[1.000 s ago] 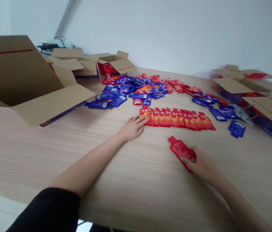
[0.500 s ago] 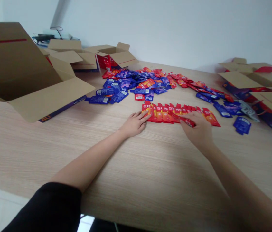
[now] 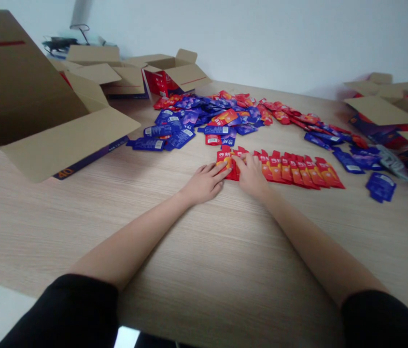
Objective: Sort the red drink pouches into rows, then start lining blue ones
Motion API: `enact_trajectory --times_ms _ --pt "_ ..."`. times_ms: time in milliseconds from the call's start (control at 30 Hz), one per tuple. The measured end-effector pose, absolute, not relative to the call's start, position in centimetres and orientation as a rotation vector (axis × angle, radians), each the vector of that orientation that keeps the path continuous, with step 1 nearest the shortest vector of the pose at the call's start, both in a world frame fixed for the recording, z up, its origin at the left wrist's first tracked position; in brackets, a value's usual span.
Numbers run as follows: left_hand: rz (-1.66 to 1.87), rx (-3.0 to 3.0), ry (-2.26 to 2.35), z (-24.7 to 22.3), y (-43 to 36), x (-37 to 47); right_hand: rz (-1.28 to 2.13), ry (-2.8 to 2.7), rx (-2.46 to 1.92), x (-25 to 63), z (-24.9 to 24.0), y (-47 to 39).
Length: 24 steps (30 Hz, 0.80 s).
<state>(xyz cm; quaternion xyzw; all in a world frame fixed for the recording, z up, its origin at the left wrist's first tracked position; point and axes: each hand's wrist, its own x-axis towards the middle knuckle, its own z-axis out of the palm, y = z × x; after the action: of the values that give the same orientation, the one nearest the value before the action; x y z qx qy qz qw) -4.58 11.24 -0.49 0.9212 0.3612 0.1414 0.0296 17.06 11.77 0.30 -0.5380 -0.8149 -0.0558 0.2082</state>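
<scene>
On table (image 3: 196,270), right hand (image 3: 250,175) hiding sachets (image 3: 300,169)

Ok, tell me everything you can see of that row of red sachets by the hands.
The row of red sachets lies flat on the wooden table, overlapping like shingles, running left to right. Each is glossy red-orange with a notched top and white print. The left hand and right hand both press on its left end; blue sachets lie behind, apart.
</scene>
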Motion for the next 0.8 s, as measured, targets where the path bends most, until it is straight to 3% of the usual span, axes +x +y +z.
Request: enact_trajectory --times_ms 300,567,800 --pt "0.442 2.832 1.109 -0.3 11.2 -4.6 0.046 -2.229 -1.312 18.9 0.3 11.2" --pt "0.466 2.793 1.123 0.4 10.5 -4.2 -0.040 -2.339 -1.379 19.4 0.7 10.6" --pt "0.830 2.403 1.755 2.4 12.8 -7.6 0.055 -2.343 -1.197 14.9 5.7 13.1"
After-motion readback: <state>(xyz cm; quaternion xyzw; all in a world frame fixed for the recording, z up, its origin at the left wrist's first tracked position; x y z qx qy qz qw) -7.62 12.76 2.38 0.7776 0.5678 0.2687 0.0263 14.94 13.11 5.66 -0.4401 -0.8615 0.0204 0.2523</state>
